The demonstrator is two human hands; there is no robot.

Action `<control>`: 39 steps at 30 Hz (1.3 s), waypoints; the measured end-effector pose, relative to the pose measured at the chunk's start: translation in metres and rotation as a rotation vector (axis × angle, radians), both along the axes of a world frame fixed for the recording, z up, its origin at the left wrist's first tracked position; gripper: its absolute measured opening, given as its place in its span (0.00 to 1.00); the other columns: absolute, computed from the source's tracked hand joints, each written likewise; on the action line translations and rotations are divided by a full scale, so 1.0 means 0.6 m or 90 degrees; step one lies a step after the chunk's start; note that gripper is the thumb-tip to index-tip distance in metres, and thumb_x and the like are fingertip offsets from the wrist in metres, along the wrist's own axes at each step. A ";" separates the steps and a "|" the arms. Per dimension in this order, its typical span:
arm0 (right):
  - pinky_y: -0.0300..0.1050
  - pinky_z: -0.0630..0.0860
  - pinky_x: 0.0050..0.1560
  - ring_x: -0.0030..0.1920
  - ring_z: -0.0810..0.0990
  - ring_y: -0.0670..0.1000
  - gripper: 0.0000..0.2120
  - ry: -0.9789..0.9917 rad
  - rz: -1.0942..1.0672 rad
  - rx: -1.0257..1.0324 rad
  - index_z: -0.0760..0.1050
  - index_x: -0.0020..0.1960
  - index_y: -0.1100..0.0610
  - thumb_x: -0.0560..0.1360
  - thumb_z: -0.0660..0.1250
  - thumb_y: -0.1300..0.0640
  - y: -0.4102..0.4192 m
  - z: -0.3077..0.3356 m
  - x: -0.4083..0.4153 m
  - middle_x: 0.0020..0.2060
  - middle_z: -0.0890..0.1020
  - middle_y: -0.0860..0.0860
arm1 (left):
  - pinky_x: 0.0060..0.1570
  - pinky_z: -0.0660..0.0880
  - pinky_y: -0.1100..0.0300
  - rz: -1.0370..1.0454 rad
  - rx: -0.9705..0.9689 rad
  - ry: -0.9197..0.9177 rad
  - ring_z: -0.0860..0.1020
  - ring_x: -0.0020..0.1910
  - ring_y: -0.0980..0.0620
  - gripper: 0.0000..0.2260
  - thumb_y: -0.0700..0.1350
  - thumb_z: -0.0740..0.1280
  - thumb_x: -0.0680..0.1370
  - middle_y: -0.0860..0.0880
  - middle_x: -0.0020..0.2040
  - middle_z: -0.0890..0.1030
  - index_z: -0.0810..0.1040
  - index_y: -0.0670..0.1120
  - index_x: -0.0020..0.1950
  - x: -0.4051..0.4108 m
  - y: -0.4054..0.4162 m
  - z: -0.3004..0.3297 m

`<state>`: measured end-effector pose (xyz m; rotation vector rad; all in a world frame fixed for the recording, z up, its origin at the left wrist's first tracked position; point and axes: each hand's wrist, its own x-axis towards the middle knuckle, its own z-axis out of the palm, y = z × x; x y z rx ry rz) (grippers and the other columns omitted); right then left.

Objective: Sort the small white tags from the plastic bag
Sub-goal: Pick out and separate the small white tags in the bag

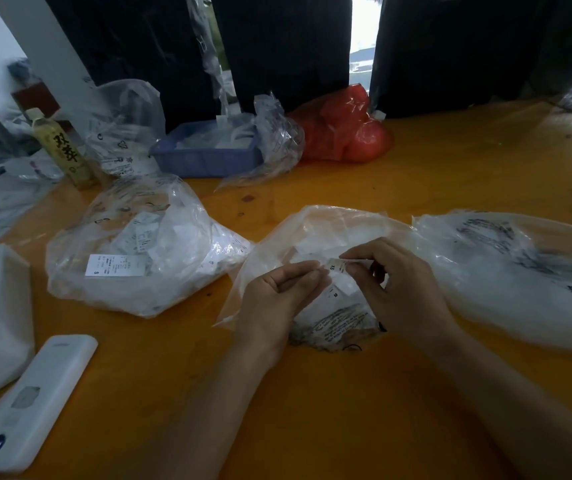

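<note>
Pinching a small white tag (pixel 333 265) between them, the left hand (pixel 277 299) and right hand (pixel 395 289) hold it just above the open plastic bag (pixel 315 230) on the bench (pixel 450 161). Each grip is narrow: fingertips closed on the tag's two ends, the left at its near edge, the right over the end marked with a size. Directly below the grip a second tag (pixel 341 291), printed with an M, lies in the bag among other tags too blurred to count.

The tag looks featherlight, thin and limp, likely to fold or cling to its neighbours, so it probably wants a fingertip pinch at one short edge, leaving the printed letter readable. The bag film is slick and crumpled and may drag along with it.

Left of the grip sits a fuller clear bag (pixel 139 251) of tags; right of it, a printed bag (pixel 513 271). Beyond the grip stand a blue tray (pixel 205 157), a red bag (pixel 343 129) and a bottle (pixel 63 147).
</note>
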<state>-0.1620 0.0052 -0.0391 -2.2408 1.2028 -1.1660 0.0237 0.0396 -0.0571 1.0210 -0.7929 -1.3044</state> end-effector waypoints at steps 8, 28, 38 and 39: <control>0.27 0.70 0.43 0.42 0.75 0.37 0.08 0.068 0.011 0.008 0.82 0.57 0.54 0.79 0.70 0.60 -0.005 -0.005 0.001 0.46 0.78 0.42 | 0.52 0.83 0.62 0.021 -0.013 -0.066 0.88 0.53 0.46 0.09 0.46 0.79 0.70 0.43 0.51 0.89 0.90 0.51 0.50 -0.002 0.003 0.002; 0.31 0.76 0.47 0.47 0.80 0.38 0.19 -0.062 -0.007 0.141 0.73 0.66 0.46 0.77 0.73 0.55 0.002 -0.002 -0.001 0.45 0.83 0.40 | 0.36 0.83 0.61 0.030 -0.058 -0.262 0.88 0.46 0.53 0.08 0.47 0.77 0.78 0.53 0.48 0.89 0.88 0.62 0.50 -0.003 0.014 0.007; 0.35 0.78 0.50 0.47 0.80 0.38 0.07 -0.025 0.008 0.140 0.82 0.56 0.47 0.78 0.70 0.50 0.010 -0.003 0.006 0.45 0.82 0.37 | 0.30 0.81 0.62 0.076 -0.025 -0.225 0.88 0.43 0.54 0.07 0.48 0.76 0.78 0.52 0.48 0.89 0.89 0.61 0.51 -0.002 0.008 0.005; 0.36 0.78 0.49 0.47 0.80 0.38 0.07 -0.020 0.024 0.131 0.82 0.56 0.48 0.78 0.70 0.51 0.012 -0.002 0.009 0.45 0.82 0.37 | 0.30 0.81 0.62 0.072 -0.029 -0.234 0.88 0.43 0.54 0.07 0.50 0.76 0.78 0.53 0.49 0.89 0.89 0.62 0.51 -0.002 0.009 0.006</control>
